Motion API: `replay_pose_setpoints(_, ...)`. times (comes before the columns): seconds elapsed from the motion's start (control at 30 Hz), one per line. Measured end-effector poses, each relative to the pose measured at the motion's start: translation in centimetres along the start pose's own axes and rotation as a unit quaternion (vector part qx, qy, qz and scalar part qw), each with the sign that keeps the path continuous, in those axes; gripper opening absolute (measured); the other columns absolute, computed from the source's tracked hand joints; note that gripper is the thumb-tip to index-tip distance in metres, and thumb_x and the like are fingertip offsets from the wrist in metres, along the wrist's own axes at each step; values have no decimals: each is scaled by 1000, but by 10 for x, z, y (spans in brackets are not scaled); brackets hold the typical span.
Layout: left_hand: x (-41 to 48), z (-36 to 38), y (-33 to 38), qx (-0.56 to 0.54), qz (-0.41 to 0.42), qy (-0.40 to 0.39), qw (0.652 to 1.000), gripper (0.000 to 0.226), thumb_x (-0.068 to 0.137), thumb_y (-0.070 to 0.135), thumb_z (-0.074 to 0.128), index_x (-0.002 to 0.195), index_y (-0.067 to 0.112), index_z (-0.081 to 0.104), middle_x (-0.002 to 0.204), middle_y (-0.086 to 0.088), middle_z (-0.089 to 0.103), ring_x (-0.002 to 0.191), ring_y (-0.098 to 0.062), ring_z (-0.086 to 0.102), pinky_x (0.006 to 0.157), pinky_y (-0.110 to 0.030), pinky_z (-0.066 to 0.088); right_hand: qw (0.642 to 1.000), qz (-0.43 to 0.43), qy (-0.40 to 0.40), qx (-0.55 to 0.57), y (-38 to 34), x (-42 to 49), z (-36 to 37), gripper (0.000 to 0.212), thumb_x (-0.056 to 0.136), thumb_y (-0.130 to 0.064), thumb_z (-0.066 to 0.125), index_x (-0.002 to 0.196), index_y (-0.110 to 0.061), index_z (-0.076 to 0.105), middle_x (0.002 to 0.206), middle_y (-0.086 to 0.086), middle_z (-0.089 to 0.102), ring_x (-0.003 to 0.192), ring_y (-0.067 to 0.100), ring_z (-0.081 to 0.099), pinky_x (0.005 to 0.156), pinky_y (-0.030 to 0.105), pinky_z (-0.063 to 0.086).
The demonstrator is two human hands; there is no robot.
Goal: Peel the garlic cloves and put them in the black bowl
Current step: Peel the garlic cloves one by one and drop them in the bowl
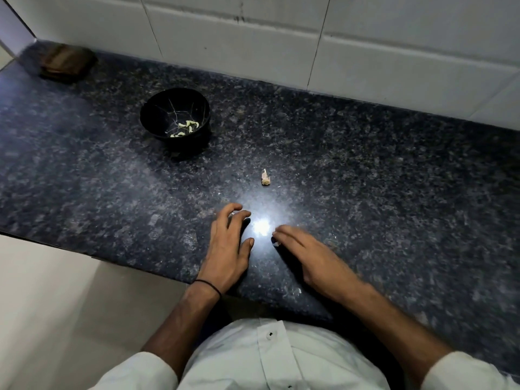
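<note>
Both hands rest loose on the counter, one garlic piece ahead of them.

The left hand (228, 249) lies palm down with its fingers lightly curled and grasping nothing. The right hand (309, 257) is flat, straight-fingered and blurred, with a pale fleck at its fingertips that I cannot identify. The garlic piece (266, 178) sits on the counter (394, 178) beyond the gap between the hands, well apart from both. Its long axis runs roughly away from the person, papery tip toward the wall. The left fingertips look a shade nearer. The black bowl (149, 108), with peeled cloves (188, 125) inside, stands farther off to the left, so the left hand probably has the shorter carry.
</note>
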State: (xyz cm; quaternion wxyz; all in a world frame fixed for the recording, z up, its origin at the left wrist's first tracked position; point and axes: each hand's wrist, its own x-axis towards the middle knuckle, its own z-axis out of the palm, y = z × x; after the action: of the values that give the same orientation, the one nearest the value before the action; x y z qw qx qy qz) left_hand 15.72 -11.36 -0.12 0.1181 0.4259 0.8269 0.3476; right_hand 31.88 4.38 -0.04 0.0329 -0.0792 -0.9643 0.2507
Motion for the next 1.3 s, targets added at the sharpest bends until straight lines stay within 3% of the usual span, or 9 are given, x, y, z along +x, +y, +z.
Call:
replay_pose_setpoints(0.13,-1,3,0,61,31,-24,997,38,91,8,61,128,14,54,145,0,42,116,-25,46,100,-22,30,965,147,174,131,4,-4,-5,53,94,10,38,146,-3,45,153,10,41,143,11,34,122,21,19)
replay_pose_setpoints(0.2,-2,5,-1,80,44,-32,995,34,94,10,58,127,15,56,141,2,48,113,-26,49,98,-21,29,947,193,212,148,-1,-4,0,49,97,10,39,145,0,44,150,13,41,138,7,33,119,11,15)
replay_pose_setpoints(0.3,-5,7,-1,78,41,-20,996,31,94,9,59,125,15,61,136,3,54,108,-24,49,98,-12,24,938,219,212,167,-17,2,16,50,96,8,36,146,2,40,150,14,38,139,14,34,117,9,14)
replay_pose_setpoints(0.47,-6,12,-7,38,22,-6,999,32,92,13,58,123,19,66,137,8,57,119,-24,53,103,-9,20,935,183,189,239,-42,32,38,69,83,16,30,149,0,35,152,12,34,142,21,38,121,36,30)
replay_pose_setpoints(0.7,-7,9,-9,-38,-25,9,999,31,89,9,71,117,23,71,136,16,59,122,-19,50,102,-7,24,905,213,224,293,-18,51,14,51,95,17,32,136,-5,53,133,5,54,120,-2,54,109,18,41)
replay_pose_setpoints(0.8,-8,9,-10,-46,-31,15,998,29,88,9,73,113,24,72,134,18,60,122,-18,52,102,-7,25,931,178,197,250,0,56,-3,50,93,19,33,130,-1,60,129,6,58,115,-11,52,107,12,39)
replay_pose_setpoints(0.97,-9,4,-6,-82,-43,54,994,26,88,3,66,104,20,75,125,17,66,123,-6,52,105,-12,32,992,52,60,103,8,64,3,52,94,6,41,141,-9,54,146,7,51,138,20,42,120,33,30)
replay_pose_setpoints(1.1,-10,3,-4,-96,-47,84,991,28,88,-6,63,99,16,75,118,20,65,119,8,51,106,-18,36,1000,-5,-7,26,2,43,6,56,91,-1,41,146,-9,49,154,7,44,144,24,35,122,33,26)
replay_pose_setpoints(1.3,-10,5,-3,-91,-49,87,991,29,87,-8,63,96,16,75,119,15,67,119,2,54,103,-14,35,998,-31,-42,-38,-5,-14,7,43,106,-23,38,146,-11,47,154,6,44,143,21,39,122,24,19)
